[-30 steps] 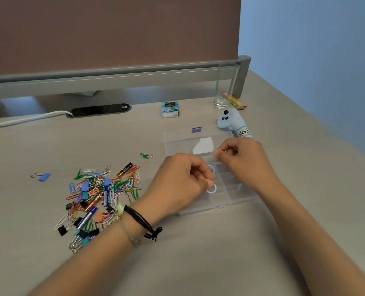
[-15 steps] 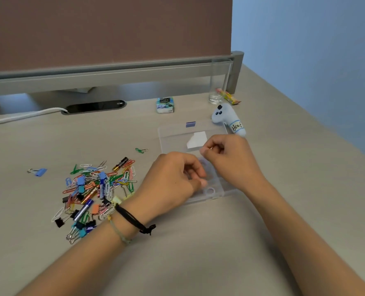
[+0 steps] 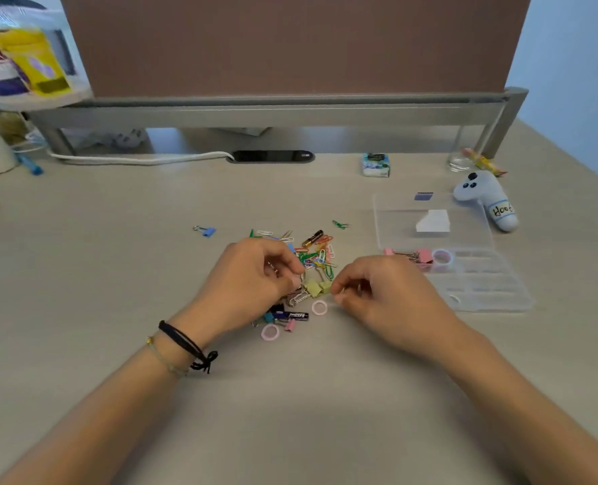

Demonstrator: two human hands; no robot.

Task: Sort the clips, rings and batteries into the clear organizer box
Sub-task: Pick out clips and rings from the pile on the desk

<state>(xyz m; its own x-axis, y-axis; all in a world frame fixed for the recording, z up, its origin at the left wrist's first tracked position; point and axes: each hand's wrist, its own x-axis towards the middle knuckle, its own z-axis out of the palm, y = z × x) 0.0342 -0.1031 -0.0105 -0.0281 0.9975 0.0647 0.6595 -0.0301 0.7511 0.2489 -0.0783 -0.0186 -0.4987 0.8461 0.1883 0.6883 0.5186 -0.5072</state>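
Two pink rings (image 3: 270, 332) and a dark battery (image 3: 292, 315) lie nearest the person, just before the hands. The left hand (image 3: 255, 274) and right hand (image 3: 378, 292), fingers curled, each pinch a yellow-green binder clip (image 3: 313, 288) at the pile of clips (image 3: 311, 255); tangled paper clips could snag, lift and scatter. Beyond, to the right, the clear organizer box (image 3: 483, 285) holds pink clips and a ring
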